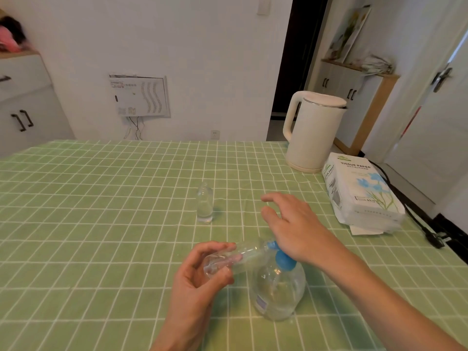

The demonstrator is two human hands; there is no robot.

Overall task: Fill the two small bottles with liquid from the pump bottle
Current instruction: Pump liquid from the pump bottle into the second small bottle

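Clear small bottle (244,259) pinched in left fingers (215,246), mouth at pump spout (271,244), right fingers (273,198) spread

Fairly bright, soft diffuse light. Weak shadow on tablecloth (106,203) just right of pump bottle (276,292). Wide-angle bend at edges, esp. door (430,138). Whole pic slightly soft; doorway (291,59) v. dark.

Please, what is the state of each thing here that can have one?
held small bottle: on its side, mouth toward the pump head
standing small bottle: upright, untouched
pump bottle: upright, holds clear liquid
left hand: grips the held small bottle
right hand: fingers straight, presses the pump head
kettle: lid shut
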